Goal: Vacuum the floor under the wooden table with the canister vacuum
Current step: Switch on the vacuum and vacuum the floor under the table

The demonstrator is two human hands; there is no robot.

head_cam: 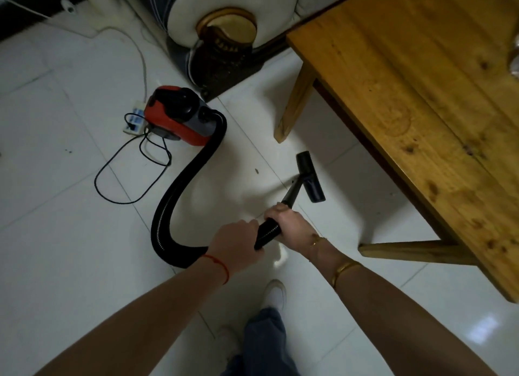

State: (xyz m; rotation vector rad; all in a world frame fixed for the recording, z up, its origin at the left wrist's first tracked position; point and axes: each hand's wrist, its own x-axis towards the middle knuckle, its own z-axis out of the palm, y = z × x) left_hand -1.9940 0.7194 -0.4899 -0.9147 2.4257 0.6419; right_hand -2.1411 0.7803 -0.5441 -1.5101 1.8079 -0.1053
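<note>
Below, red canister vacuum point(175, 117) — ribbed black hose point(179, 184), dark floor nozzle point(309, 176)

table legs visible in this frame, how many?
2. One leg stands at the wooden table's far corner, near the vacuum nozzle. The other leg angles out at the near corner, beside the right hand. Any others are hidden under the tabletop.

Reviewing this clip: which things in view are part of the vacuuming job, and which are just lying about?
Part of the job:
red canister vacuum
black hose
floor nozzle
wooden table
left hand and right hand, both gripping the hose end

Lying about:
power strip
white cable
sofa armrest
</note>
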